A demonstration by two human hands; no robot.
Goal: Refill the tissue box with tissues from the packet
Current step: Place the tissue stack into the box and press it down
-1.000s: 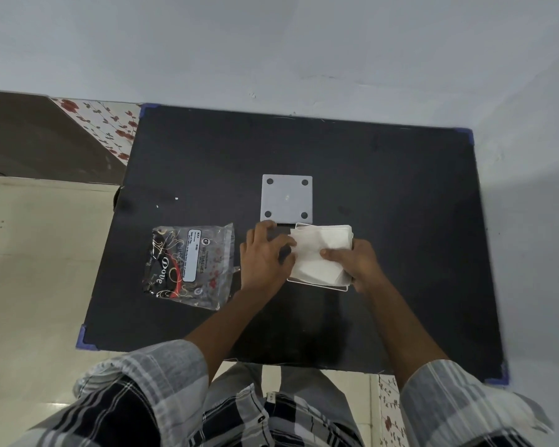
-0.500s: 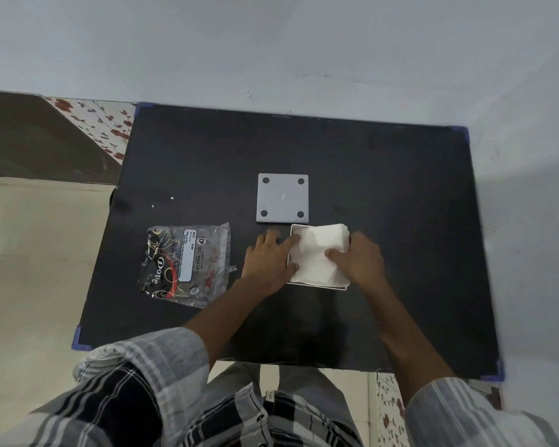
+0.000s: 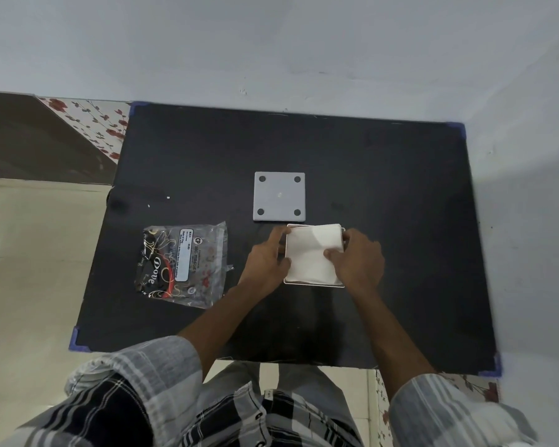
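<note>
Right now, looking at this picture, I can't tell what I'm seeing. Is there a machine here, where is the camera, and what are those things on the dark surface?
No machine: a person works with bare hands, and the single camera is worn on their head, looking down. On the black table stands a white tissue box, open on top, with a stack of white tissues sitting in it. The left hand touches the stack's left edge and the right hand rests on its right side, apparently pressing it in. Behind the box lies a grey square plate with four holes, possibly the box's lid. To the left lies the plastic tissue packet, untouched.
</note>
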